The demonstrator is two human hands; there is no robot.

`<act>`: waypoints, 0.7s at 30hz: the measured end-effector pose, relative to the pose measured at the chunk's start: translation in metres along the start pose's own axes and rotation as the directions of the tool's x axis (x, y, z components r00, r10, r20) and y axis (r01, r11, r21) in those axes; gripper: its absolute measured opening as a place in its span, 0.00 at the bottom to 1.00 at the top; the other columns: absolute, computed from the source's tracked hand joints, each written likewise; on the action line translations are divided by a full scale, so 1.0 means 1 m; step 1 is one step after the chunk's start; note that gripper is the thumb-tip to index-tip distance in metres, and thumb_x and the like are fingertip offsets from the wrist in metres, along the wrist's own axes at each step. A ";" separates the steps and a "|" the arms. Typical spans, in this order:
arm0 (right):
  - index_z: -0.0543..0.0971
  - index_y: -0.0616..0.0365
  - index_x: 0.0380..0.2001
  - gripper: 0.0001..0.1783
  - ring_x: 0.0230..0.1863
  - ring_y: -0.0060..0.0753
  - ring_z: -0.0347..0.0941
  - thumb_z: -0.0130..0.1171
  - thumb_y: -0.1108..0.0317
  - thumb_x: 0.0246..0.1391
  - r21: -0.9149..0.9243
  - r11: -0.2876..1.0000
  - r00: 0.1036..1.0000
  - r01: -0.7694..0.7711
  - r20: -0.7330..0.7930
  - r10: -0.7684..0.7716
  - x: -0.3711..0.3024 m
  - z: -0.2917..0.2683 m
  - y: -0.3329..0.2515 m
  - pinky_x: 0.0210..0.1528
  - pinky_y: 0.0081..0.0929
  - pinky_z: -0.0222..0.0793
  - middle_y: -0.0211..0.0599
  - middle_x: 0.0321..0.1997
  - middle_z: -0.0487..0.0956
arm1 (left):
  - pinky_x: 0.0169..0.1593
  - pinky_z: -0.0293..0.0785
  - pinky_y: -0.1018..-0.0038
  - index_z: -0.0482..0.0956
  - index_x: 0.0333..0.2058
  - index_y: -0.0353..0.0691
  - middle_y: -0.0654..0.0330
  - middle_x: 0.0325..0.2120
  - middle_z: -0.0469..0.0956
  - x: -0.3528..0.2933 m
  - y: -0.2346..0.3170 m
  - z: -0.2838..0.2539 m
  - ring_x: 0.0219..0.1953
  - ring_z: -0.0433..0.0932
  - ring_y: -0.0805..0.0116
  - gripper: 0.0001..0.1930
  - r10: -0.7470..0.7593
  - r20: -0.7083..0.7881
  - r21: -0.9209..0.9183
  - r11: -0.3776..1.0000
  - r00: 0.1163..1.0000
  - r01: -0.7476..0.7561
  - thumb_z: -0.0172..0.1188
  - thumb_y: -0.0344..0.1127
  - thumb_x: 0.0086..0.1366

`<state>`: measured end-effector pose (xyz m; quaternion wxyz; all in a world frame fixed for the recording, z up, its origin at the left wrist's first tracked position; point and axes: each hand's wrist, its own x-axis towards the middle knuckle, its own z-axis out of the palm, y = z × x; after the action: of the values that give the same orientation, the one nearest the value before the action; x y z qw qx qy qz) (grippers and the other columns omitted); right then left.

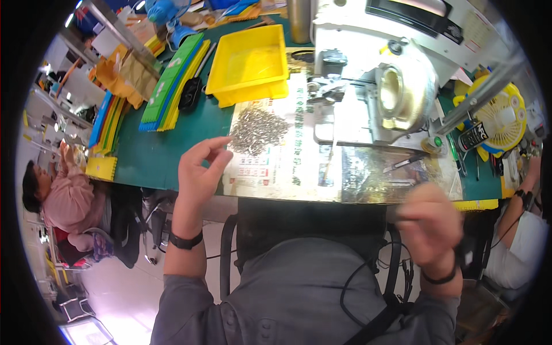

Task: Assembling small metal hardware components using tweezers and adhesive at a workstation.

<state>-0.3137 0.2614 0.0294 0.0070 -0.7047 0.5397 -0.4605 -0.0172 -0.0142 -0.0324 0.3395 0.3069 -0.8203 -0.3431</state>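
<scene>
My left hand [201,168] hovers by the left edge of a pile of small metal parts [259,131], too small to name, spread on a printed paper sheet [299,172]. Its thumb and forefinger are bent toward each other with a small gap between the tips, and nothing shows in them. Smeared by motion, my right hand [428,224] is at the front edge of the bench, to the right; its fingers cannot be made out. A white bench machine [405,92] with a rounded, translucent housing stands beyond it.
Behind the pile stands a yellow plastic bin [247,63]. Stacked coloured panels [172,86] lie to its left. At right are a spray can [472,137] and a yellow fan [506,115]. One person [72,198] sits at left; another's leg [512,230] shows at right.
</scene>
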 end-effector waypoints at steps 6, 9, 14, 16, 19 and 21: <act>0.80 0.56 0.42 0.17 0.37 0.45 0.76 0.69 0.68 0.47 -0.236 0.971 0.934 0.023 0.352 0.064 0.060 0.140 0.011 0.39 0.39 0.70 0.37 0.37 0.79 | 0.31 0.71 0.81 0.83 0.34 0.33 0.63 0.27 0.80 -0.010 -0.037 0.000 0.27 0.76 0.79 0.04 -0.045 -0.072 -0.167 0.985 0.996 0.032 0.66 0.28 0.63; 0.80 0.56 0.44 0.18 0.39 0.44 0.74 0.68 0.67 0.48 -0.307 0.952 0.892 0.015 0.434 0.126 0.076 0.179 0.019 0.41 0.39 0.70 0.37 0.38 0.77 | 0.31 0.70 0.81 0.83 0.34 0.33 0.62 0.25 0.80 -0.012 -0.039 -0.005 0.26 0.76 0.79 0.04 -0.042 -0.059 -0.201 0.979 0.997 0.029 0.66 0.28 0.63; 0.79 0.55 0.40 0.15 0.41 0.41 0.72 0.67 0.61 0.51 -0.344 0.938 0.924 0.042 0.370 0.095 0.082 0.197 0.034 0.42 0.38 0.67 0.35 0.37 0.75 | 0.29 0.68 0.82 0.84 0.33 0.34 0.63 0.24 0.79 -0.014 -0.043 -0.007 0.25 0.74 0.80 0.04 -0.013 -0.070 -0.264 0.964 0.997 -0.006 0.67 0.28 0.62; 0.79 0.55 0.41 0.16 0.41 0.40 0.72 0.67 0.61 0.51 -0.343 0.938 0.910 0.044 0.401 0.104 0.077 0.189 0.033 0.42 0.38 0.67 0.34 0.38 0.75 | 0.28 0.67 0.82 0.84 0.33 0.34 0.64 0.24 0.79 -0.015 -0.047 -0.007 0.24 0.73 0.80 0.04 -0.017 -0.074 -0.288 0.958 0.997 -0.005 0.68 0.28 0.62; 0.80 0.54 0.44 0.17 0.42 0.39 0.72 0.68 0.62 0.50 -0.312 0.949 0.905 0.044 0.415 0.094 0.072 0.174 0.031 0.43 0.37 0.66 0.33 0.40 0.76 | 0.27 0.63 0.81 0.84 0.33 0.35 0.64 0.23 0.78 -0.015 -0.050 -0.008 0.22 0.70 0.81 0.04 -0.008 -0.056 -0.273 0.962 0.998 -0.008 0.68 0.28 0.61; 0.80 0.54 0.45 0.19 0.43 0.39 0.72 0.69 0.64 0.49 -0.294 0.955 0.895 0.038 0.434 0.098 0.069 0.167 0.030 0.43 0.36 0.65 0.33 0.42 0.77 | 0.26 0.61 0.81 0.84 0.33 0.36 0.64 0.23 0.77 -0.014 -0.048 -0.007 0.22 0.69 0.80 0.04 0.019 -0.076 -0.279 0.960 0.997 -0.040 0.68 0.28 0.61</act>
<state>-0.2277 0.1148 -0.0380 0.0321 -0.7754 0.5975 -0.2018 0.0089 -0.0344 -0.0707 0.4141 0.2559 -0.7551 -0.4392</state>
